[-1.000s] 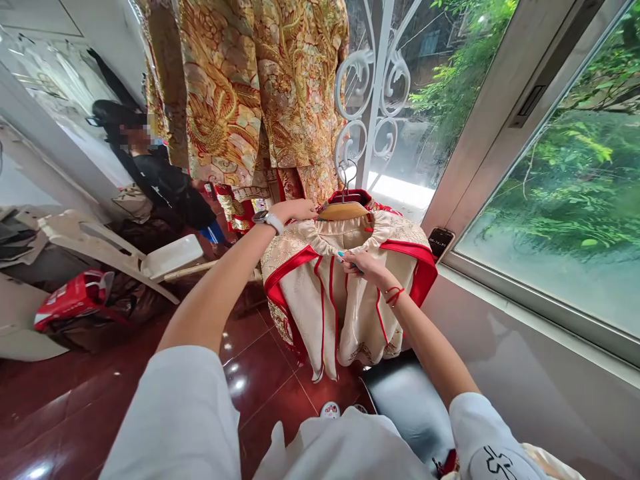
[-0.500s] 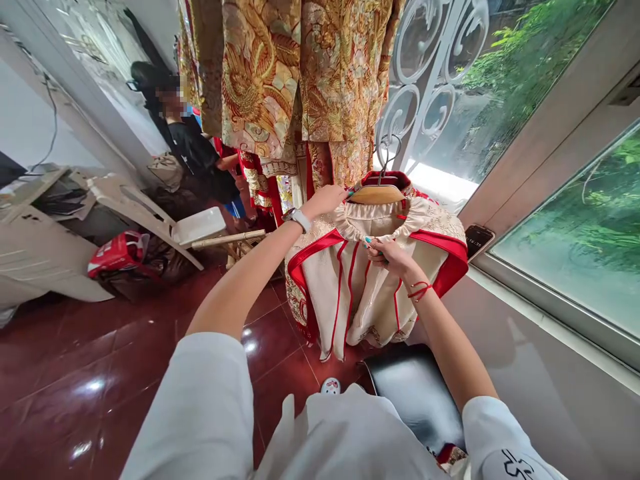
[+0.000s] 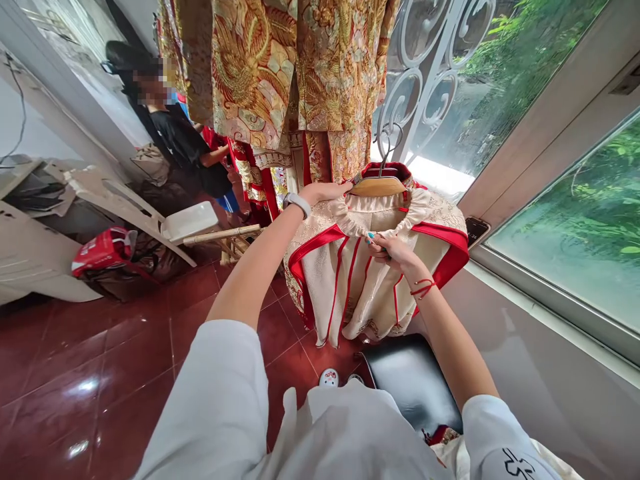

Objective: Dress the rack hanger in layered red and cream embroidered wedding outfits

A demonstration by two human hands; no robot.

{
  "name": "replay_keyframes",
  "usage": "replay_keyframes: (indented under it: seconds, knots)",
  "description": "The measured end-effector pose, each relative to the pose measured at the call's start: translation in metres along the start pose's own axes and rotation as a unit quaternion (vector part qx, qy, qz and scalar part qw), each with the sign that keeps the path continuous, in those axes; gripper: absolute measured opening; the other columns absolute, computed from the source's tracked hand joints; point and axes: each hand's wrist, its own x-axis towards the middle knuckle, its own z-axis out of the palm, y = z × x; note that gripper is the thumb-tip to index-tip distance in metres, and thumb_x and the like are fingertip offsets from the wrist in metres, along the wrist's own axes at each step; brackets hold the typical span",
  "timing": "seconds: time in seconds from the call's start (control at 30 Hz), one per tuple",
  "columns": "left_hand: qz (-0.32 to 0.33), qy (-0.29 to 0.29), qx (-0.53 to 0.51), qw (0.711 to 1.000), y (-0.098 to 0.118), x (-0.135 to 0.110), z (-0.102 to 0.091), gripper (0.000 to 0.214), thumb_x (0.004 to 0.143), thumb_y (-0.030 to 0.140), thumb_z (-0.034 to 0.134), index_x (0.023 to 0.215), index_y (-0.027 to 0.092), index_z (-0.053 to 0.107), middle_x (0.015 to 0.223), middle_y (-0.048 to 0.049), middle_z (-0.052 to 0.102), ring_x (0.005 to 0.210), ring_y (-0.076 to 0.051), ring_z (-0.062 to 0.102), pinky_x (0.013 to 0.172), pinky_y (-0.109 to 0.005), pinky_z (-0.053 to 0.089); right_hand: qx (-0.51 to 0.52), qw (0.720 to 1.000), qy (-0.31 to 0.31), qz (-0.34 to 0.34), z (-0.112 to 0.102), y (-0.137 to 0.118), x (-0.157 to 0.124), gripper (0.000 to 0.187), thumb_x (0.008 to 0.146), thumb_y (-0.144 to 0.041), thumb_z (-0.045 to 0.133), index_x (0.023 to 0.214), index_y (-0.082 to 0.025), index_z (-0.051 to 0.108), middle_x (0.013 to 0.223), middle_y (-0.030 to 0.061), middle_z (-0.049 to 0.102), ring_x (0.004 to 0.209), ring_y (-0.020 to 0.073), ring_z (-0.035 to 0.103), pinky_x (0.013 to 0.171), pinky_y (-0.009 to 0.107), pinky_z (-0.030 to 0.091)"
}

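Note:
A cream and red embroidered garment (image 3: pixel 350 280) hangs from a wooden hanger (image 3: pixel 379 186) in front of me, its gathered waistband turned up. My left hand (image 3: pixel 325 192) is closed on the left end of the hanger and the cloth there. My right hand (image 3: pixel 390 250) pinches the near edge of the garment's gathered band. A white watch sits on my left wrist and a red cord on my right wrist.
Gold embroidered robes (image 3: pixel 295 73) hang above. A white scrolled grille (image 3: pixel 425 87) and a window sill with a phone (image 3: pixel 475 230) are at the right. A black stool (image 3: pixel 415 387) stands below. A person in black (image 3: pixel 185 147), a white chair (image 3: pixel 150 213) and a red bag (image 3: pixel 103 250) are at the left.
The view shifted a little; both hands keep their hold on the hanger and the garment, which sit slightly higher in view.

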Motion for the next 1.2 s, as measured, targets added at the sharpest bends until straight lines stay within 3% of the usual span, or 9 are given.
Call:
replay_keyframes:
  seconds: [0.1,0.17,0.33,0.57,0.67,0.8,0.87,0.97,1.2]
  knots:
    - [-0.020,0.049,-0.004,0.999,0.001,-0.011,0.011,0.046,0.091,0.043,0.052,0.052,0.023,0.037,0.052,-0.0005,0.040,0.062,-0.018,0.050,0.064,-0.030,0.038,-0.002,1.000,0.017,0.011,-0.002,0.000,-0.002,0.039,0.080,-0.043,0.073,0.070,-0.022,0.042,0.055,-0.0102,0.027,0.047,0.0049,0.009,0.042,0.021,0.009]
    - [0.009,0.173,-0.014,0.985,0.002,-0.021,0.026,0.052,0.091,0.043,0.056,0.051,0.025,0.028,0.049,0.0009,0.032,0.058,-0.017,0.047,0.061,-0.030,0.035,0.002,0.999,0.030,0.018,-0.003,0.001,-0.002,0.039,0.081,-0.042,0.072,0.070,-0.022,0.040,0.055,-0.0099,0.027,0.047,0.0051,0.011,0.042,0.021,0.010]
    - [0.032,0.421,-0.011,0.907,0.003,-0.025,0.069,0.040,0.092,0.040,0.059,0.060,0.023,0.043,0.065,-0.0055,0.056,0.078,-0.022,0.060,0.075,-0.032,0.043,0.028,0.998,0.038,0.046,-0.005,0.000,-0.002,0.041,0.087,-0.040,0.069,0.070,-0.022,0.037,0.057,-0.0098,0.025,0.047,0.0055,0.012,0.041,0.020,0.013]
    - [0.111,0.482,-0.136,0.859,0.009,-0.072,0.087,0.023,0.097,0.041,0.051,0.102,0.020,0.060,0.114,-0.0118,0.066,0.114,-0.025,0.058,0.102,-0.039,0.043,0.082,0.993,0.048,0.073,-0.007,-0.002,-0.007,0.045,0.090,-0.050,0.067,0.070,-0.022,0.038,0.057,-0.0106,0.023,0.046,0.0050,0.012,0.039,0.018,0.012]
    - [0.074,0.431,-0.274,0.857,0.016,-0.131,0.132,0.023,0.094,0.040,0.055,0.106,0.021,0.057,0.114,-0.0096,0.063,0.109,-0.022,0.059,0.100,-0.038,0.046,0.125,0.987,0.029,0.097,-0.001,-0.002,-0.010,0.052,0.089,-0.053,0.068,0.068,-0.023,0.032,0.056,-0.0112,0.021,0.046,0.0051,0.011,0.037,0.018,0.012]
    - [-0.065,0.115,-0.500,0.856,0.029,-0.186,0.216,0.025,0.090,0.044,0.063,0.090,0.020,0.056,0.086,-0.0032,0.061,0.077,-0.015,0.061,0.076,-0.030,0.051,0.168,0.980,0.014,0.103,0.014,0.000,-0.016,0.052,0.091,-0.047,0.067,0.066,-0.023,0.030,0.054,-0.0117,0.019,0.044,0.0051,0.010,0.036,0.018,0.014]
    - [-0.125,0.071,-0.552,0.822,0.036,-0.199,0.240,0.037,0.089,0.056,0.061,0.084,0.019,0.055,0.076,0.0000,0.056,0.065,-0.012,0.054,0.063,-0.025,0.046,0.170,0.981,0.040,0.082,0.022,0.003,-0.021,0.051,0.089,-0.045,0.071,0.065,-0.023,0.032,0.053,-0.0117,0.021,0.043,0.0046,0.014,0.036,0.017,0.018]
    - [-0.130,0.128,-0.559,0.809,0.048,-0.214,0.239,0.057,0.083,0.076,0.056,0.074,0.020,0.048,0.065,0.0042,0.043,0.057,-0.009,0.039,0.052,-0.022,0.034,0.157,0.982,0.105,0.024,0.029,0.006,-0.029,0.044,0.082,-0.041,0.078,0.066,-0.020,0.043,0.053,-0.0103,0.033,0.044,0.0036,0.028,0.040,0.016,0.031]
    - [-0.044,0.105,-0.545,0.831,0.087,-0.247,0.171,0.068,0.080,0.087,0.047,0.064,0.022,0.034,0.058,0.0070,0.026,0.053,-0.008,0.021,0.048,-0.026,0.019,0.080,0.990,0.117,-0.020,0.017,-0.042,-0.004,0.023,0.086,-0.026,0.075,0.074,-0.019,0.057,0.060,-0.0027,0.056,0.054,0.0095,0.054,0.057,0.023,0.053]
